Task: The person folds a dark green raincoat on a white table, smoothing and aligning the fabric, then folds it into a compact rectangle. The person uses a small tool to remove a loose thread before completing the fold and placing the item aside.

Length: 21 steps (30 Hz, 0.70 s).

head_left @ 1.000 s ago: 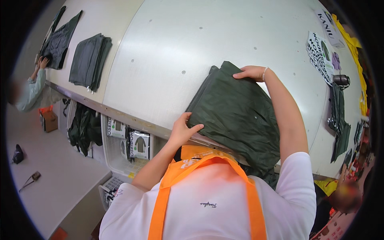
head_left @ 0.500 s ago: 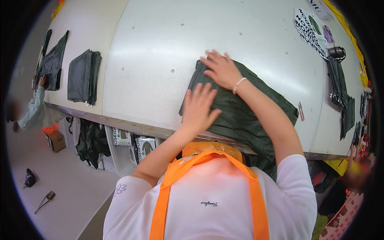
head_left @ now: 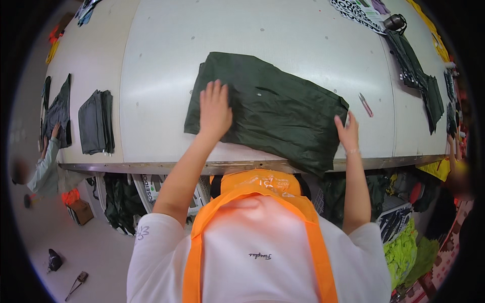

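Note:
A folded dark green garment (head_left: 283, 106) of thin, creased cloth lies on the pale table in front of me. My left hand (head_left: 215, 111) rests flat on its left part, fingers stretched out and pointing away from me. At the garment's right edge is my right hand (head_left: 348, 134), its thumb against the cloth and its fingers apart from the thumb, just beside the corner. The near right corner of the garment reaches over the table's front edge.
Red-handled thread snips (head_left: 366, 105) lie right of the garment. A dark folded stack (head_left: 96, 122) sits at the left, near a co-worker's hand (head_left: 55, 130). More dark garments (head_left: 411, 65) and a dark cup (head_left: 394, 22) are at the far right. Crates with packages stand under the table.
My right hand has moved from the garment's far left part to its right edge. The cloth lies more spread out, with less hanging over the front edge. My left hand still lies on it.

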{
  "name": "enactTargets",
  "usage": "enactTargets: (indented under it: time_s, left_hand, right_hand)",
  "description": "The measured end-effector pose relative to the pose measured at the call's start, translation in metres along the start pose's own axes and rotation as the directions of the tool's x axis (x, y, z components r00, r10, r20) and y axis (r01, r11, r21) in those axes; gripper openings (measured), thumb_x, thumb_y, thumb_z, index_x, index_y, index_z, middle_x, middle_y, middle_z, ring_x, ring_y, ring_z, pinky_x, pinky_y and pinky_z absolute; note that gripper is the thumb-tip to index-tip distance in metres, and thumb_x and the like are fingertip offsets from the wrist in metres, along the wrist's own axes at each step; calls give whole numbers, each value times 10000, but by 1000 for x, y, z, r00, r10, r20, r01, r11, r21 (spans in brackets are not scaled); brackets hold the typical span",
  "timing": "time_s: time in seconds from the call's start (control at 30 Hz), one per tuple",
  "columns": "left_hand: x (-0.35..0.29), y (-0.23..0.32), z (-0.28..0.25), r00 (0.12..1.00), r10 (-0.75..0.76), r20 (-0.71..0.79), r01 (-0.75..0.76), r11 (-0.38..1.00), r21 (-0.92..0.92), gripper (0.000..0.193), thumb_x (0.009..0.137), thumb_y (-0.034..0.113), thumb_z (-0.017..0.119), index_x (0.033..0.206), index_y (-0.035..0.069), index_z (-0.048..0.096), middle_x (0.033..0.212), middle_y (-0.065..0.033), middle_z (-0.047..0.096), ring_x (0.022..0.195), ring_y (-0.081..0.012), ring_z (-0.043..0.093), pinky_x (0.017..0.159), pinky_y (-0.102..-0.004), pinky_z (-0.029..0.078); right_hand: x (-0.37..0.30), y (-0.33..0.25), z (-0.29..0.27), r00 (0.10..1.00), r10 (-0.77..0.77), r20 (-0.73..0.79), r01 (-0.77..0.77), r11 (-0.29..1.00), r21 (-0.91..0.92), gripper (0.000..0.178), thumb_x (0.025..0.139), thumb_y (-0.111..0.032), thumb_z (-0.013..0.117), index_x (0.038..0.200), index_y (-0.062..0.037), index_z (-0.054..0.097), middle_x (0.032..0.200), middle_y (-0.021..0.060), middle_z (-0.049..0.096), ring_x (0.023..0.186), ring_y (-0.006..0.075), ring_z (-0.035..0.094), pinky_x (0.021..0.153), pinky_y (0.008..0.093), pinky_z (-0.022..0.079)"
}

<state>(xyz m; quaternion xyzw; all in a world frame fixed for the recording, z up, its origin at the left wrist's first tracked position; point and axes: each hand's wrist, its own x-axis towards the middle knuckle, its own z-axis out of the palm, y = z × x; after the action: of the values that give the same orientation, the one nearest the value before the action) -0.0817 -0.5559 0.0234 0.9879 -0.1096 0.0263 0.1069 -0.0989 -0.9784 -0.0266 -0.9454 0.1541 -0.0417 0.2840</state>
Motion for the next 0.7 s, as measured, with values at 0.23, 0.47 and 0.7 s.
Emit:
enactTargets:
  time_s: [0.23,0.47,0.7]
  left_hand:
    - [8,126,16,981,176,-78,-185,974,-128,663,864,480,528,1388,103,376,1470,-133,306,1366,-327,242,1090,-531,180]
    - [12,105,68,981,76,-179,-128,946,-296,794,856,524,528,1432,43,270,1518,-162,170,1396,-331,165,1108,-509,142]
    - [7,105,82,992,52,-117,-88,939,-334,754,866,515,517,1393,9,329,1501,-154,225,1393,-339,166,1124,-472,130]
  right_hand:
    - [-69,2,17,976,184,115,-215,890,403,814,868,-302,641,1463,-29,156,1345,258,431,1163,323,502,966,356,401]
    - [-72,-4,4,960,84,268,-243,726,644,815,888,-70,570,1492,-129,27,1487,206,248,1321,270,340,1060,314,295]
    - [-82,-7,-12,976,-28,214,-107,798,593,616,905,-23,521,1456,-89,253,1459,141,329,1279,204,384,1036,287,314]
